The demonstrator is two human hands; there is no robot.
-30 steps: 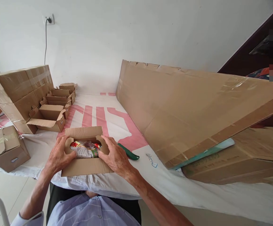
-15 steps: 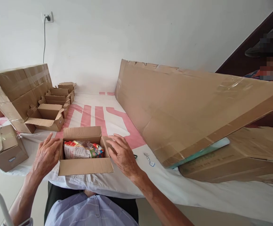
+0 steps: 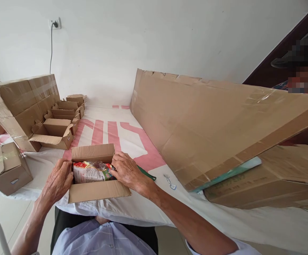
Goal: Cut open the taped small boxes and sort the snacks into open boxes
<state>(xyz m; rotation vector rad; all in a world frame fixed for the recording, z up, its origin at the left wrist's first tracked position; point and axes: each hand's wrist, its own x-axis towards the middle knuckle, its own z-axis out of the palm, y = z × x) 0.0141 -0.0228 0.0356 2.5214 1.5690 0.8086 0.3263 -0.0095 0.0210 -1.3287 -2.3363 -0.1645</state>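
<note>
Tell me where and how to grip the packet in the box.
Probably best from above, across the exposed middle of the packet: the box walls surround it, and the long flaps stand open. Its wrapper looks soft and crumpled, so a broad grip seems safer than a corner pinch. The right hand covers its right end.

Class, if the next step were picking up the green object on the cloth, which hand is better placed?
Probably the right hand: it is at the right end of the open box, close to the green object. The left hand is at the opposite end.
</note>
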